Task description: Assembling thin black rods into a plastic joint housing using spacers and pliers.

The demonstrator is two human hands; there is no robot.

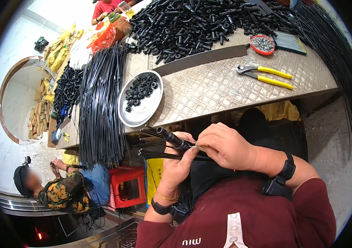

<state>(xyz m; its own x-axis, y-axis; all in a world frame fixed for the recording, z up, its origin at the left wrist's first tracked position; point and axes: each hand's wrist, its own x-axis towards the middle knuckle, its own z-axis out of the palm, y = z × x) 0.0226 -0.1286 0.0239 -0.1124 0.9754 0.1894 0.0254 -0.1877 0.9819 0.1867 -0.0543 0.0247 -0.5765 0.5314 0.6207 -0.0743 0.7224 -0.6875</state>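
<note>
In front of my lap, my left hand (178, 161) is closed around a black plastic tube piece (170, 137) with a flared open end. Several thin black rods (153, 153) pass through the same grip and stick out to the left. The fingertips of my right hand (227, 146) are pinched together right by my left thumb, at the tube's lower end. A fine pale strand seems to lie between them, but it is too small to name. Just beyond my left hand, a round metal bowl (157, 101) holds small black rings and fittings.
Yellow-handled cutting pliers (267, 76) lie on the patterned table (209, 93). Beyond are a red dish of small metal pieces (263, 44) and a heap of black tubes (180, 31). Long rod bundles (101, 107) overhang the edge. A co-worker (66, 190) sits left, by a red stool (127, 188).
</note>
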